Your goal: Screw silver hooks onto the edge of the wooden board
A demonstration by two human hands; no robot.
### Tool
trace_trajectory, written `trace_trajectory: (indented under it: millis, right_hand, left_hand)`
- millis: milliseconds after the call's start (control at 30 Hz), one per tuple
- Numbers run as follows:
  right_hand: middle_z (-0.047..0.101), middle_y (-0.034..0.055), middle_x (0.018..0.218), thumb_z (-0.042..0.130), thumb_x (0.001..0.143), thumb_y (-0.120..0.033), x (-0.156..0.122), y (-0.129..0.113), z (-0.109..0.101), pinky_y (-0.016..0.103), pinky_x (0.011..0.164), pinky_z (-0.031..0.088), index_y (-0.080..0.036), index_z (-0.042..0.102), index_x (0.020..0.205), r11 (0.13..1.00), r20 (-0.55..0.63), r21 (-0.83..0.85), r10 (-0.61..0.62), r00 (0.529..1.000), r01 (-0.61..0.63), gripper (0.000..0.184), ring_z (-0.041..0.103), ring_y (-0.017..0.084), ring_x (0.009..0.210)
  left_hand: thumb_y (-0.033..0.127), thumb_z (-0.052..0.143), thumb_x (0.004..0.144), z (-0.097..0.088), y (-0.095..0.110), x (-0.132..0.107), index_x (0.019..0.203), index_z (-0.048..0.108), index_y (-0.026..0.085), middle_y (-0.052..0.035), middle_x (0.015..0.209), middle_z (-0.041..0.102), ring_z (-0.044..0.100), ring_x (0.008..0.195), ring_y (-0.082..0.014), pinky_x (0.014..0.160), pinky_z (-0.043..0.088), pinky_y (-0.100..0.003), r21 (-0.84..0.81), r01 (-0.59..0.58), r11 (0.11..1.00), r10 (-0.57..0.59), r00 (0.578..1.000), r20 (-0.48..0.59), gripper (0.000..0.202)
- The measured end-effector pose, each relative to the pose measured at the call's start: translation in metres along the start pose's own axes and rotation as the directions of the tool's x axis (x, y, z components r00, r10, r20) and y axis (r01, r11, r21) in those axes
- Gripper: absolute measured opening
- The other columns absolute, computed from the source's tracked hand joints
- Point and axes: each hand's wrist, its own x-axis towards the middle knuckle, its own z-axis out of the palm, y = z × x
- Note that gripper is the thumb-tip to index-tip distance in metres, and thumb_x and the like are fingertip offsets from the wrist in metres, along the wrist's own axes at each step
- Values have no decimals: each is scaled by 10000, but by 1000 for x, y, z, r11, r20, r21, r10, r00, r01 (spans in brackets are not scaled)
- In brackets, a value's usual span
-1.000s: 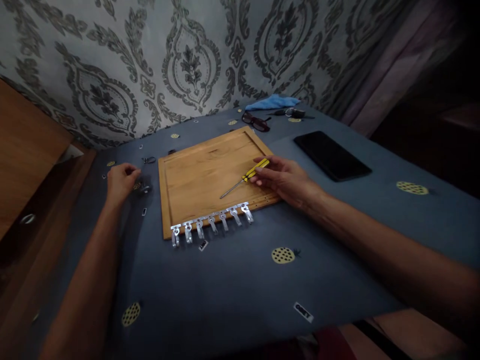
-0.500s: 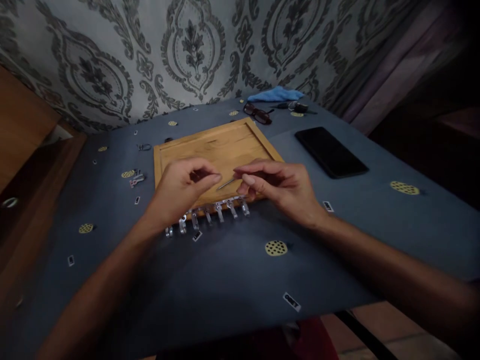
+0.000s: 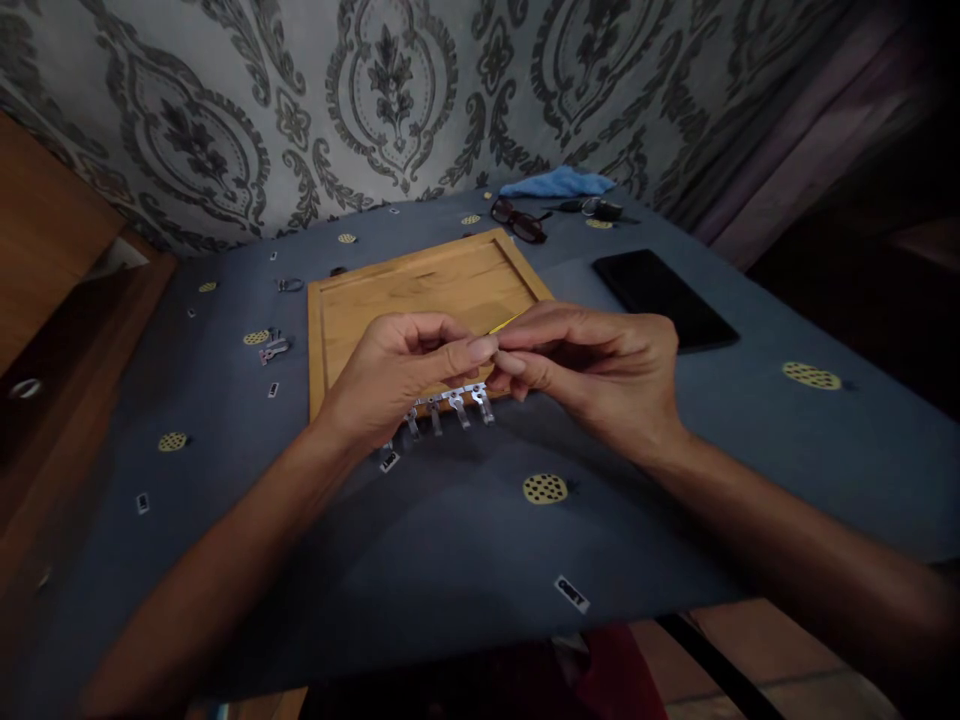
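My left hand (image 3: 405,370) is closed in a pinch, its thumb and index fingertips meeting the fingers of my right hand. Whatever is pinched there is too small or hidden to make out. My right hand (image 3: 607,370) is closed around a slim tool with a yellow part (image 3: 504,325), which shows above the fingers; most of it is covered. Both hands are over the front of a framed wooden board (image 3: 420,285). Along its front edge hangs a row of silver metal clips (image 3: 459,405), partly hidden by my left hand.
Left of the board lie a loose metal clip (image 3: 274,347) and a small ring-like piece (image 3: 289,285). A black phone (image 3: 664,300) lies to the right. Glasses (image 3: 523,222), keys (image 3: 600,209) and a blue cloth (image 3: 559,184) are at the back.
My hands have come together; the left moved right until its fingertips met the right's. The tool's metal shaft, visible before between the hands, is now hidden, and its yellow part shows.
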Motion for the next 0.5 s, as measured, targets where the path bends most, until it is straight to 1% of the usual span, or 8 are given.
trace_trajectory:
  millis: [100, 167, 233, 300, 333, 400, 467, 500]
  right_hand:
    - [736, -1, 747, 842, 783, -401, 0, -2, 1, 249, 475, 574, -270, 793, 807, 1000, -4, -20, 16, 1000, -16, 142, 670, 123, 579]
    - [730, -3, 742, 833, 794, -402, 0, -3, 0, 242, 479, 563, -264, 787, 805, 999, -10, -38, 20, 1000, -21, 146, 670, 119, 584]
    - [724, -6, 747, 818, 816, -384, 1, -4, -2, 232, 502, 555, -260, 784, 819, 997, -30, -63, 30, 999, -32, 128, 671, 110, 595]
    - [722, -4, 762, 813, 825, -377, 1, -2, -7, 233, 541, 559, -253, 782, 838, 992, -44, -102, 68, 997, -72, 129, 672, 106, 605]
    - [724, -1, 778, 813, 823, -390, 1, 1, -11, 240, 560, 564, -246, 780, 848, 987, -43, -124, 97, 994, -101, 149, 673, 108, 609]
    - [727, 10, 814, 805, 821, -435, -1, 9, -19, 261, 583, 574, -235, 775, 871, 970, -10, -189, 150, 989, -149, 209, 675, 121, 616]
    - [732, 17, 828, 769, 853, -448, -5, 20, -27, 286, 612, 581, -240, 770, 890, 943, 36, -306, 151, 988, -133, 211, 677, 140, 639]
    - [736, 18, 823, 746, 876, -430, -7, 25, -30, 300, 641, 584, -251, 766, 890, 921, 66, -379, 123, 990, -89, 181, 682, 153, 667]
  left_hand:
    - [521, 880, 684, 3, 0, 0, 672, 684, 174, 8, 673, 672, 619, 638, -113, 615, 510, -255, -57, 38, 998, -38, 999, 3, 399]
    - [537, 849, 723, 3, -2, -1, 688, 687, 177, 8, 690, 670, 610, 647, -112, 615, 497, -254, -18, 8, 1000, -9, 1000, -18, 396]
    - [556, 763, 816, 2, -5, -3, 716, 687, 179, 6, 702, 653, 591, 658, -117, 610, 475, -260, 123, -35, 992, 41, 998, -41, 397]
    - [539, 679, 899, 0, -10, -8, 778, 685, 182, -2, 747, 650, 599, 710, -139, 643, 473, -282, 351, -79, 933, 103, 993, -50, 377]
    - [521, 671, 912, 0, -13, -10, 820, 684, 184, -10, 787, 658, 612, 762, -160, 682, 479, -302, 489, -97, 867, 135, 990, -44, 350]
    - [489, 740, 870, 1, -22, -16, 929, 686, 188, -37, 913, 679, 624, 915, -224, 793, 486, -365, 755, -116, 646, 188, 982, -10, 312]
    - [511, 796, 809, 3, -31, -20, 1009, 683, 186, -74, 1019, 677, 596, 1031, -292, 865, 475, -437, 913, -106, 394, 184, 982, 34, 397]
    - [539, 796, 796, 5, -34, -21, 1028, 680, 186, -87, 1053, 672, 582, 1059, -312, 884, 470, -465, 946, -104, 307, 167, 984, 54, 438]
